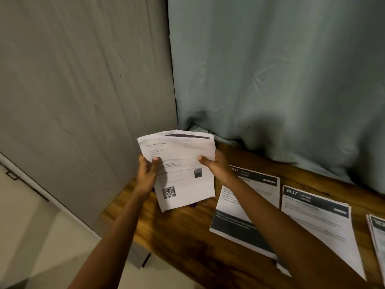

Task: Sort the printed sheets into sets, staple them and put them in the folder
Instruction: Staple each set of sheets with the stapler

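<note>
I hold a small stack of printed sheets [183,170] upright above the left end of the wooden table [187,232]. The top sheet shows text, a small photo and a QR code. My left hand [148,174] grips the stack's left edge with the thumb on the front. My right hand [216,165] grips its right edge the same way. On the table to the right lie a pile headed with a number ending 641 [233,224], a pile headed 2437 [320,222] and a third pile [378,232] cut off by the frame's edge. No stapler or folder shows.
A grey wall panel [83,101] stands left of the table and a pale green curtain [281,80] hangs behind it, touching the table's back edge. A pale floor [31,236] lies beyond the table's left end. Something dark peeks out under the held stack.
</note>
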